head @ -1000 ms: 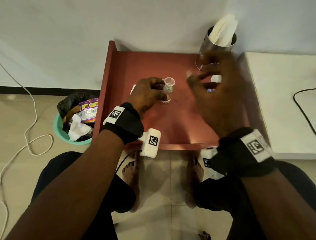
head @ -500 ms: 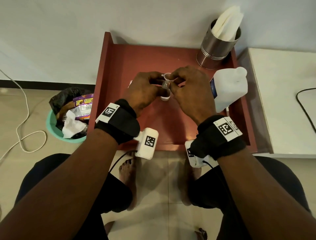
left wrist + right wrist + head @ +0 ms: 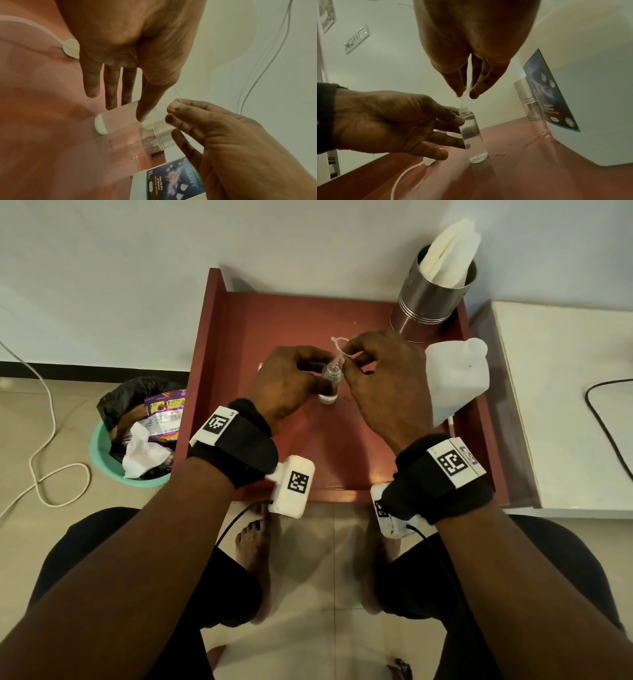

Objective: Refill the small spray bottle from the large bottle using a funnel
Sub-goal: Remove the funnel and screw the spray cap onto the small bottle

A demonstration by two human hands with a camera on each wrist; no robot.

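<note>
Your left hand [image 3: 287, 381] holds the small spray bottle [image 3: 473, 136], light and tippy, at its side, while your right hand [image 3: 380, 374] pinches the thin, bendy funnel [image 3: 339, 354] near its rim.

On your table [image 3: 342, 460] the small spray bottle [image 3: 330, 385] stands upright near the middle, your left hand [image 3: 284, 381] on its left and your right hand [image 3: 383, 381] on its right. The funnel [image 3: 339, 350] sits tilted above the bottle's neck. The large bottle [image 3: 455, 381] stands at the right edge, the metal canister [image 3: 431, 299] in the far right corner behind it. The spray cap with its tube [image 3: 426, 162] lies left of the small bottle. The bin [image 3: 137, 433] sits on the floor beyond the table's left edge.
</note>
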